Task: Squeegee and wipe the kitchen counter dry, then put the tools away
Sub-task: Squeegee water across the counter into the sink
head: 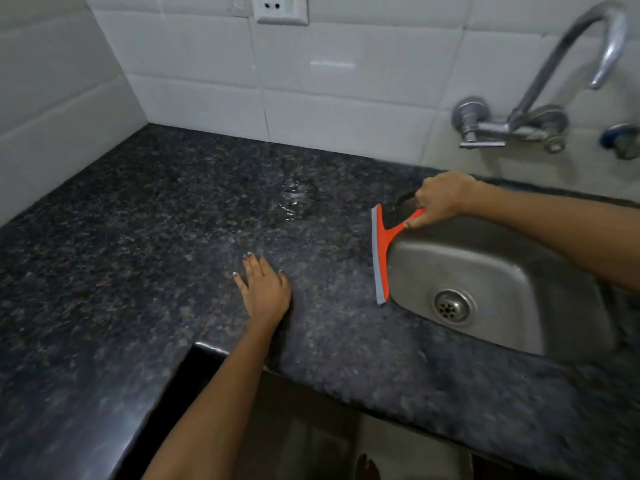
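Observation:
My right hand (441, 199) grips the handle of an orange squeegee (382, 247). Its grey rubber blade lies along the left rim of the steel sink (502, 271), at the counter's edge. My left hand (265, 289) rests flat on the dark speckled granite counter (138, 237), fingers spread, holding nothing. A small puddle of water (296, 197) sits on the counter toward the back wall, left of the squeegee. A faint wet sheen shows between the puddle and my left hand.
White tiled walls meet at the back left corner. A wall-mounted metal tap (540, 109) arches above the sink, with a second valve (621, 140) at the far right. A socket (278, 8) sits high on the wall. The counter's front edge wraps around my body.

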